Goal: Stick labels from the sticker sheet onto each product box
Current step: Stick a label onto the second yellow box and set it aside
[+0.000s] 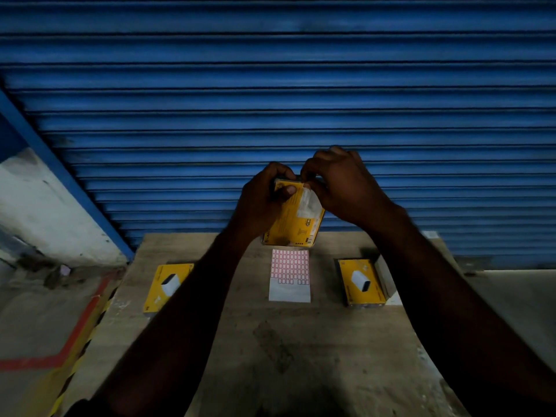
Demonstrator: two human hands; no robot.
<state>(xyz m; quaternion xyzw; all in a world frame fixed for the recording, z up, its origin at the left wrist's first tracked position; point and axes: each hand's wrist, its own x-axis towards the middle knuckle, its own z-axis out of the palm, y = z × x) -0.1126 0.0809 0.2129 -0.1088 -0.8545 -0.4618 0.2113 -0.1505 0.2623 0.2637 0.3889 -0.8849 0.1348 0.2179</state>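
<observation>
The left hand (pixel 261 200) grips a yellow product box (pixel 293 224), its fingers curled over the box's upper left corner and its thumb lying across the printed face. The right hand (pixel 340 182) meets it from 3 o'clock. Its fingers are bunched and curled at the box's top edge, with the tips closed on the upper end of a white label (pixel 307 201) on the face. It is too dark to tell whether a small sticker sits between those tips. The box is held upright and slightly tilted above the far edge of the wooden table (pixel 301 341).

At 6 o'clock from the held box, one sticker sheet (pixel 290 275) lies flat on the table. It has rows of red-bordered stickers, and its lower part is bare white. Two more yellow boxes lie flat, making three in all. The left box (pixel 164 288) is at 9 o'clock from the sheet, partly hidden by the left forearm, and the right box (pixel 361 282) is at 3 o'clock. Both are well apart from the sheet and show a white device printed on top.

A blue roller shutter (pixel 270 85) fills the background at 12 o'clock. At 8 o'clock on the floor run a red tape line (pixel 81 320) and a yellow-and-black hazard strip (pixel 90 335).
</observation>
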